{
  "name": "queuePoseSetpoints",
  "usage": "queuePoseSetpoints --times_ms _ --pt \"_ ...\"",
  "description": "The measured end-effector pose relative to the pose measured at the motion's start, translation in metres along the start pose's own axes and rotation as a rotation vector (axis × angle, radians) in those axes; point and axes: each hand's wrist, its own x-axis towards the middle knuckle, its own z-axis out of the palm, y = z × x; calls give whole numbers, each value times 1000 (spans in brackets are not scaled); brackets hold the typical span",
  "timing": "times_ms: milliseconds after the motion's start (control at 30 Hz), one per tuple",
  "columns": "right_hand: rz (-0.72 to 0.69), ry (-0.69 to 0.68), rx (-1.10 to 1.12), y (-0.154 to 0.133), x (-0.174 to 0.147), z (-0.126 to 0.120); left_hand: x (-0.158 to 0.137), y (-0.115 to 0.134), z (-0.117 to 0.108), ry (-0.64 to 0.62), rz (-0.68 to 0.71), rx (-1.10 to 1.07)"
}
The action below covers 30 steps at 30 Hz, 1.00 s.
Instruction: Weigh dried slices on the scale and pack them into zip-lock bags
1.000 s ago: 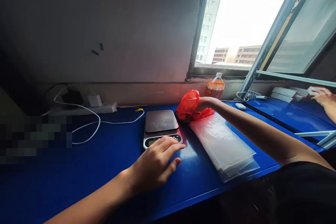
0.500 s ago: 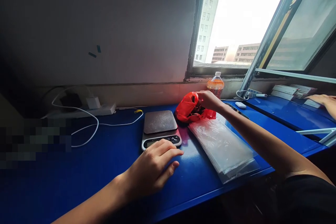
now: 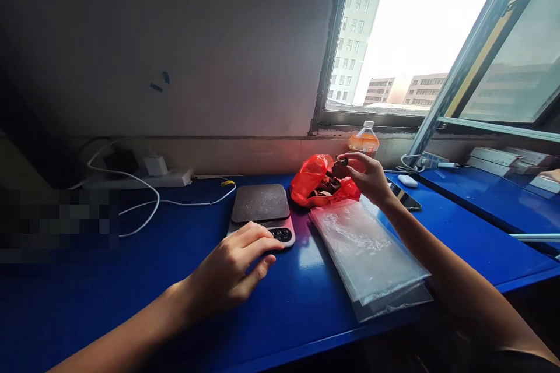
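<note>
My left hand (image 3: pixel 240 262) lies over the front of a kitchen scale (image 3: pixel 260 203), fingers stretched out and partly covering its button panel. The scale's dark square plate bears small pale specks. Behind and to the right sits a red plastic bag (image 3: pixel 301 186), its mouth open on dark, dried-looking pieces (image 3: pixel 326 186). Just above that mouth, my right hand (image 3: pixel 370 178) pinches a small dark dried piece (image 3: pixel 342 161) between thumb and fingers. Below the right forearm, a stack of clear plastic bags (image 3: pixel 367 256) lies flat.
A bottle of orange liquid (image 3: pixel 364 141) stands behind the red bag. A phone (image 3: pixel 406 197) and a white case (image 3: pixel 408 181) lie to the right, near a metal frame (image 3: pixel 431 99). A white cable (image 3: pixel 153 198) and power strip (image 3: pixel 175 177) are at left. Another person's hand (image 3: pixel 555 175) shows at the right edge.
My right hand has drawn back from inside the red bag with a dark piece now visible in its fingers. The bag's mouth shows wider. The view has shifted slightly.
</note>
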Motion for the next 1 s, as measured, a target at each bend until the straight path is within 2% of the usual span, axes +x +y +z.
queuePoseSetpoints --times_ms 167,233,300,367,467,533,567,700,800,900,1000 --pt "-77 62 97 -36 -6 -7 -1 0 -1 -7 -22 -20" --pt "-143 85 74 -64 -11 -10 -1 1 0 -13 -68 -86" --pt "-222 90 18 -98 -22 -8 -1 4 2 -18 -179 -238" --pt "-345 9 -59 -132 -39 1 0 8 3 24 -333 -506" --pt "-654 -282 -217 -163 -63 25 3 13 5 135 -546 -973" --pt "-783 -462 -284 -167 -71 45 5 14 4 188 -637 -1170" --pt "-786 -518 -287 -163 -73 54 6 14 4 203 -674 -1212" --pt "-583 -518 -139 -139 -73 78 8 11 -2 221 -773 -1211" --pt "-535 -547 -145 -129 -73 80 8 8 -4 191 -828 -1268" --pt "-568 -631 -246 -127 -75 78 9 6 -3 220 -852 -1347" --pt "-589 -636 -245 -123 -79 75 12 5 1 234 -885 -1370"
